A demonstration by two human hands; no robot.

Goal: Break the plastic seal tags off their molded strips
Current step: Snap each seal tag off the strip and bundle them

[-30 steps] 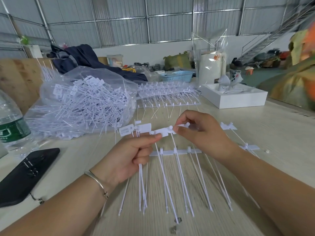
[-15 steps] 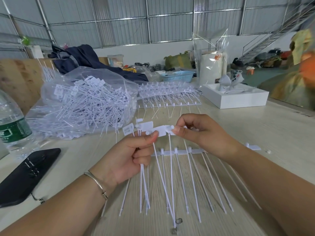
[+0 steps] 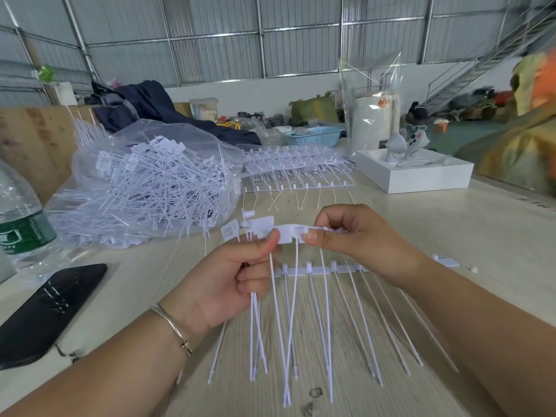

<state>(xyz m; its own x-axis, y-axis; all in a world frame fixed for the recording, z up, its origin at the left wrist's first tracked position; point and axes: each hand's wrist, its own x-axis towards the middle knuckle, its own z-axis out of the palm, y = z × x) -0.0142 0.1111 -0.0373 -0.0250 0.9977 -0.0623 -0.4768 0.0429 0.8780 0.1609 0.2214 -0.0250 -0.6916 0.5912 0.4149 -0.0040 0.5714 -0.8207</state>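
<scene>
My left hand pinches the flat head of a white seal tag between thumb and fingers, and its curled fingers also hold a bundle of loose tags whose tails hang down. My right hand pinches the neighbouring tag head on the molded strip, which hangs just above the table with several tails pointing toward me. The two tag heads meet at a seam between my thumbs.
A clear bag of loose tags lies at the left, a stack of unbroken strips behind my hands. A water bottle and black phone sit at the left. A white box stands back right.
Both hands have drawn slightly nearer to me with the strip. The tag heads between my thumbs now bend at their joint, and the hanging tails have swung closer together.
</scene>
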